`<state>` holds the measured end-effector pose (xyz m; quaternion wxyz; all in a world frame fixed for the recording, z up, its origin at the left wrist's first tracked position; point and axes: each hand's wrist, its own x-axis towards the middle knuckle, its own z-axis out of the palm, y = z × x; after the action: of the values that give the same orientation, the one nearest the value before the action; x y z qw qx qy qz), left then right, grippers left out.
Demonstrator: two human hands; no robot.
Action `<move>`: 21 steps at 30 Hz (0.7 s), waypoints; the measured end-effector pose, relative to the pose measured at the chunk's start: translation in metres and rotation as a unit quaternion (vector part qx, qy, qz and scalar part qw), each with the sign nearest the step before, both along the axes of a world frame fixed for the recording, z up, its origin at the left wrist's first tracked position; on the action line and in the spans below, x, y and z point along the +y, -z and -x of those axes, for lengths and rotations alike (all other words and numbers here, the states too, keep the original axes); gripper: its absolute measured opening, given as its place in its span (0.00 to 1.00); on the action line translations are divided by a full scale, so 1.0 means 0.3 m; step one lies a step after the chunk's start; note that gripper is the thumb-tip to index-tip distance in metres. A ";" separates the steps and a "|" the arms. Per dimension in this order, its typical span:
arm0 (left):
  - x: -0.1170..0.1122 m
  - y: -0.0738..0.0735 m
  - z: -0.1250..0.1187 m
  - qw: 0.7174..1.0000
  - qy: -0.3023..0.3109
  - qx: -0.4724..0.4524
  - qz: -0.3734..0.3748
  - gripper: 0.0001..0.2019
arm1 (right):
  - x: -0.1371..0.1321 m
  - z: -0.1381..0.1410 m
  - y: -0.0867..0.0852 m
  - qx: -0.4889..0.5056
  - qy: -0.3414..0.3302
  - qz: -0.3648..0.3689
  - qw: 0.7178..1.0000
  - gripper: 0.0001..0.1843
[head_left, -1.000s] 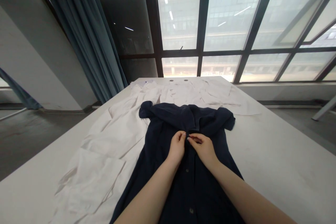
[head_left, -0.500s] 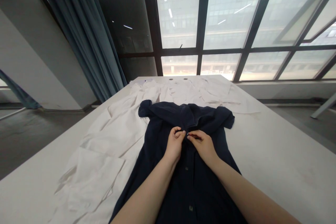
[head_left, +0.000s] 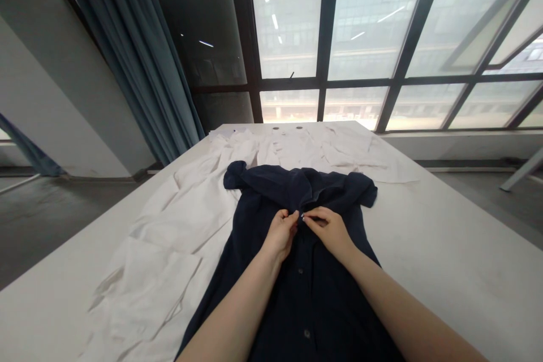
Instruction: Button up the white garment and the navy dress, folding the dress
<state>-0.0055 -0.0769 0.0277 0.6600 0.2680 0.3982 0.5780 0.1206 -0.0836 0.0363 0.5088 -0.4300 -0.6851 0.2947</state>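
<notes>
Evidently, the left hand (head_left: 281, 233) and right hand (head_left: 328, 231) each kept a narrow fingertip grip on the navy button-front cloth garment (head_left: 335, 300), lying across the white table (head_left: 449, 260); sound practice seemingly required slack, aligned edges.

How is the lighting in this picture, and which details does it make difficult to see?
Head view: bright, washed-out windows show streak-like reflections; head view: the navy garment is dark, so fine detail between the left hand and right hand is hard to read.
</notes>
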 end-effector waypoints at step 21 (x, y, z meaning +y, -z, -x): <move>-0.033 -0.041 0.016 0.872 -0.039 0.426 -0.236 0.09 | 0.012 -0.013 0.026 -0.073 0.060 -0.118 0.989 0.07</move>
<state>-0.0102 -0.0869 0.0400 0.3205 0.6206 0.5022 0.5099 0.1244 -0.0801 0.0284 0.5212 -0.4279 -0.7233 0.1487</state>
